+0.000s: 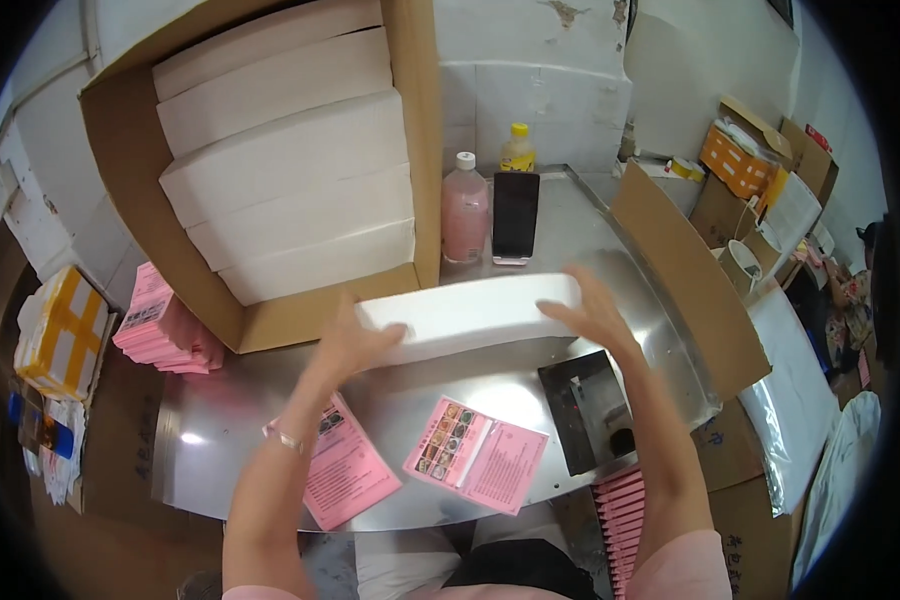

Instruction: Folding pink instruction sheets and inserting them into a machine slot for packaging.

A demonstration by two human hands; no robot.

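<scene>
A shiny sheet-metal table point(530, 250) fills the middle of the view, its surface bent by the lens. On its left part a large brown cardboard carton point(120, 180) is laid on its side with the open face toward the person; five long white flat boxes point(290, 150) are stacked inside it. At the table's right edge a brown cardboard flap point(685, 270) is stood upright.

A long white flat box point(465, 315) of the same kind is held just above the table, in front of the carton's mouth and slightly tilted. It is taken at both ends: the left hand point(355, 345) is wrapped over its left end with the thumb on top, and the right hand point(595, 310) is pressed over its right end with the fingers spread. Both grips are closed on the box.

Below the right hand a dark rectangular metal plate point(585, 405) is seen lying on the table. Near the front edge two pink printed leaflets are spread flat: one point(475, 452) lies open between the forearms, the other point(345, 465) is partly covered by the left forearm. A stack of pink leaflets point(165, 325) is piled left of the carton, off the table.

At the back of the table a pink plastic bottle with a white cap point(465, 210) is stood just beside a black phone point(515, 215) that is propped upright, and a small yellow-capped bottle point(517, 148) is seen behind them.
</scene>
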